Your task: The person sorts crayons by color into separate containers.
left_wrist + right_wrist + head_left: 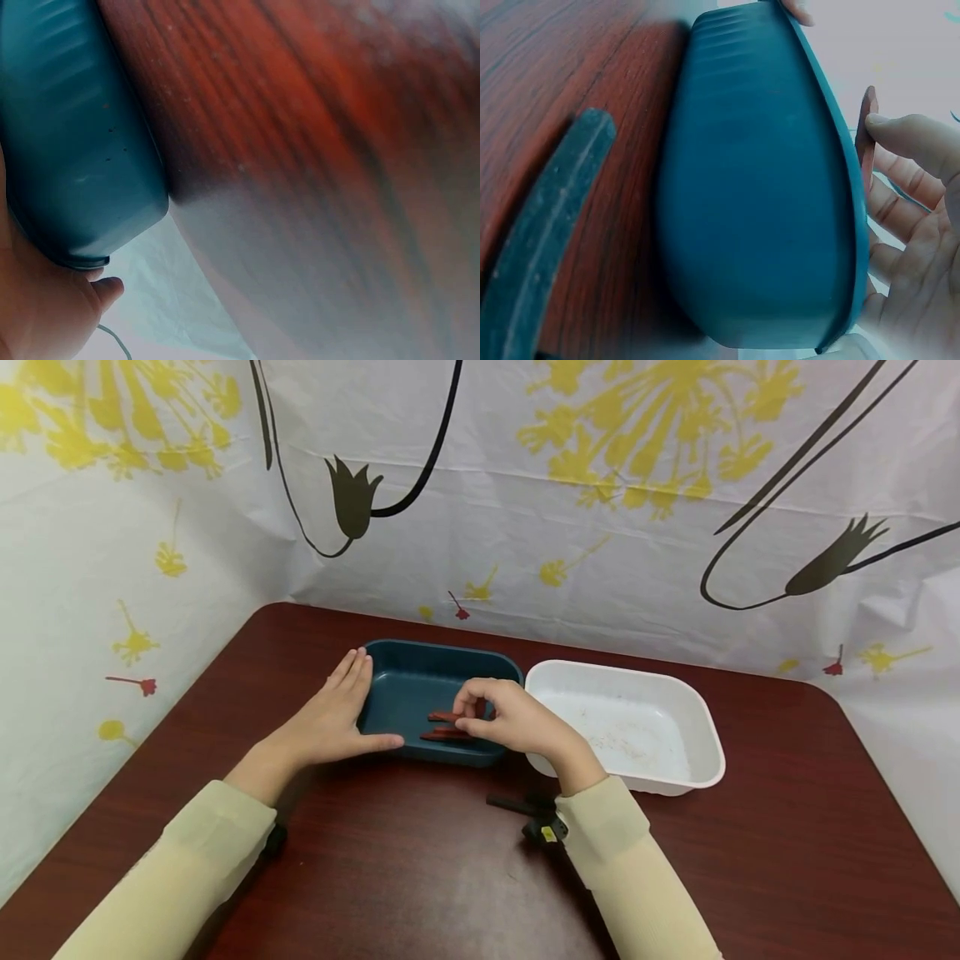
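Observation:
My left hand (330, 718) rests on the left end of a dark teal tub (435, 652), its fingers straight along the side and the thumb out at the front rim. In the left wrist view that hand (45, 307) lies at the tub's rim. Over the tub's right part, my right hand (506, 714) pinches a slim reddish-brown piece (867, 124) between thumb and fingers, just above the rim in the right wrist view. A second slim reddish piece (444, 735) shows beside the fingertips in the head view. The fingers hide part of both pieces.
A white tub (697, 727) with brown specks on its bottom stands right beside the teal one. Both sit on a dark red wooden table (405, 860). A patterned sheet (480, 527) hangs behind. A black wrist device (543, 827) is under the right sleeve.

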Demonstrator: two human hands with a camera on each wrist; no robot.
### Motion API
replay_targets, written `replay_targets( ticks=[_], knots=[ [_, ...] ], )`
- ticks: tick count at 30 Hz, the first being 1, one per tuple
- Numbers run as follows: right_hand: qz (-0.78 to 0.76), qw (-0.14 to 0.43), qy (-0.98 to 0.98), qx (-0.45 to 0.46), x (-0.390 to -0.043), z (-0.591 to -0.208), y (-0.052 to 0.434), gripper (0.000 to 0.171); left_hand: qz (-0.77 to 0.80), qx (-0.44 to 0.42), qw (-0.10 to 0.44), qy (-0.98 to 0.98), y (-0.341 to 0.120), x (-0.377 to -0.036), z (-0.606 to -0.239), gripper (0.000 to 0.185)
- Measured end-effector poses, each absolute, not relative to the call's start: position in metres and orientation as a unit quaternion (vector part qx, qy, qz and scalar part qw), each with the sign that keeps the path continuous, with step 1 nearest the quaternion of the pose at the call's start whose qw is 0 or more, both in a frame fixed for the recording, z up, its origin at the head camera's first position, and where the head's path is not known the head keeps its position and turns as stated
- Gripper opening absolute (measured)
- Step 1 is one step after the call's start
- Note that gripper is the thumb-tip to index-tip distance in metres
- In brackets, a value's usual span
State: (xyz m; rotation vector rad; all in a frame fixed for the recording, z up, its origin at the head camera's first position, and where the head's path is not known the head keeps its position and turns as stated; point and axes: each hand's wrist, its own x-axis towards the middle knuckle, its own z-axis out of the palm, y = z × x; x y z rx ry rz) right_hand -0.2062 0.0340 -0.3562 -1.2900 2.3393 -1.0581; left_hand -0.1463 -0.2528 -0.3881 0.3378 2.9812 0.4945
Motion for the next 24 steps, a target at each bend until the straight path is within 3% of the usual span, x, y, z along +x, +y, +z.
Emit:
replay_targets(
  ticks=[24],
  knots=[
    [-0.359,0.102,0.827,-0.42,-0.22,-0.368,0.025,0.01,0.159,0.11,0.054,0.98,-0.254,-0.148,-0.389,0.131]
  ],
)
